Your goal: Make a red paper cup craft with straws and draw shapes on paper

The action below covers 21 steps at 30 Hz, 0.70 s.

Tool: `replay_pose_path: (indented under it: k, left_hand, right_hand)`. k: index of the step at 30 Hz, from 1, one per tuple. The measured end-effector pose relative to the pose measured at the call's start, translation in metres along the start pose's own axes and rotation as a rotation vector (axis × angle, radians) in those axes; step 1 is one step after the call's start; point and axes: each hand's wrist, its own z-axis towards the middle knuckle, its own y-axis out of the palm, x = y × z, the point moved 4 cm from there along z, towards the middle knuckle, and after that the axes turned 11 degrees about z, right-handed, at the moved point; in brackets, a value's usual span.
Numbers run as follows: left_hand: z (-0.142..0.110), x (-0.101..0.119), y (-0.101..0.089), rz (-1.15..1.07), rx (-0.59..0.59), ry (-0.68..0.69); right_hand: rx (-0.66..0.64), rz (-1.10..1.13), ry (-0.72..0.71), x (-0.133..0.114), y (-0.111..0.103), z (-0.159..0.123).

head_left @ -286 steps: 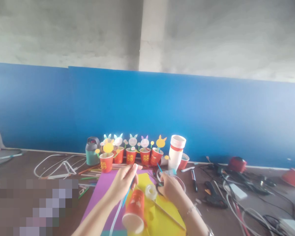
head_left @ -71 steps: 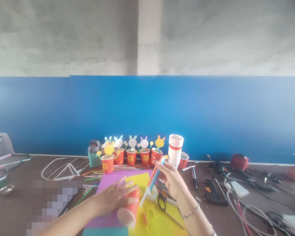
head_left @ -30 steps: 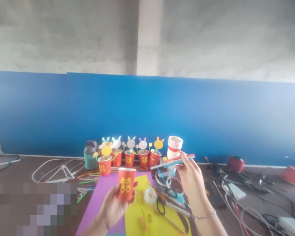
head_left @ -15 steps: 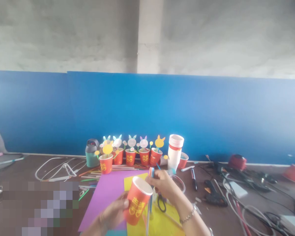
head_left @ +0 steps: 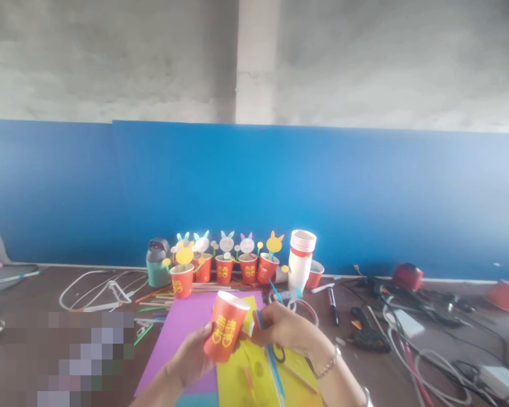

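Note:
My left hand (head_left: 193, 357) is wrapped round a red paper cup (head_left: 225, 332) with a yellow emblem, held tilted above the purple sheet (head_left: 176, 333) and yellow sheet (head_left: 258, 381). My right hand (head_left: 286, 328) is closed on blue and red drinking straws (head_left: 274, 367), with their upper ends at the cup's rim and their long ends pointing down towards me. A bracelet shows on my right wrist.
Several red cups with paper bunny faces (head_left: 227, 263) line the blue wall, beside a teal jug (head_left: 156, 263) and a stack of cups (head_left: 301, 260). Scissors and tape lie under my right hand. Cables, a glue gun (head_left: 367, 333) and markers clutter the right; white cords (head_left: 97, 285) lie left.
My left hand lifted the cup off the sheets and tilted it. My right hand brought the straws from out at the right in to the cup's rim.

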Motion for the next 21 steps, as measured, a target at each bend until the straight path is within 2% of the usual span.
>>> replay_pose_path:
  k: [3,7,10,12,17,21]
  left_hand:
    - [0.001,0.005,0.000,-0.050,-0.021,0.023]
    - [0.000,0.013,0.006,-0.103,-0.097,0.077]
    - [-0.003,0.007,0.013,-0.026,-0.154,0.012]
    - [-0.005,0.000,0.016,0.019,-0.152,-0.030]
    - [-0.004,-0.005,0.011,0.039,0.010,0.020]
    - [-0.004,-0.002,0.009,-0.003,0.004,0.017]
  right_hand:
    - [0.079,0.086,0.000,-0.002,-0.002,0.004]
    - [0.315,0.244,-0.035,-0.011,-0.010,0.006]
    - [0.401,0.343,-0.084,-0.015,-0.009,0.007]
    - [0.399,0.321,-0.097,-0.015,-0.004,0.008]
    - [0.276,0.139,-0.095,-0.014,0.008,0.014]
    - [0.319,0.055,-0.123,-0.014,0.006,0.014]
